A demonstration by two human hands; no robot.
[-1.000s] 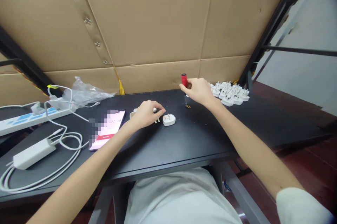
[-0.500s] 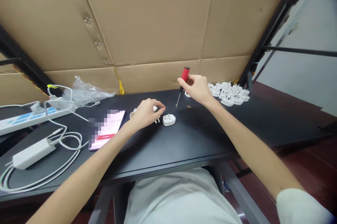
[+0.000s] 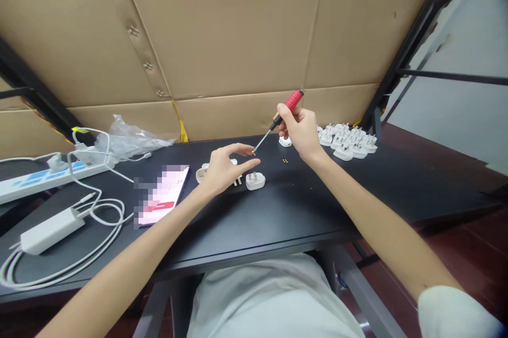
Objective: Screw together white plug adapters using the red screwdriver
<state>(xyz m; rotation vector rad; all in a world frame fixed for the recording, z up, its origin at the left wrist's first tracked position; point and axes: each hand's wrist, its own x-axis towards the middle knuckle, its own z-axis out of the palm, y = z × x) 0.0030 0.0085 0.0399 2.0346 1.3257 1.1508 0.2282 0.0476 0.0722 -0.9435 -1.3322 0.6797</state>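
A screwdriver (image 3: 292,102) with a red and black handle is gripped in my right hand (image 3: 304,131), its shaft slanting down to the left. At its tip is a small brass-coloured screw (image 3: 254,153). My left hand (image 3: 227,169) holds its thumb and index finger apart on either side of that tip; whether a finger touches the screw I cannot tell. Below these fingertips lies a white plug (image 3: 255,181), pins up. More white plug parts (image 3: 201,174) lie under and beside my left hand, partly hidden by it. Several tiny brass screws (image 3: 284,161) rest on the black table.
Many white plugs (image 3: 349,142) are piled at the back right, and one white piece (image 3: 284,142) sits behind my right hand. At left are a phone (image 3: 169,190), a white adapter (image 3: 51,231) with coiled cable, a power strip (image 3: 35,179) and a plastic bag (image 3: 127,137).
The screwdriver has risen off the table and tilted, its tip moving left with the screw to my left hand. My left thumb and index finger have spread around it.
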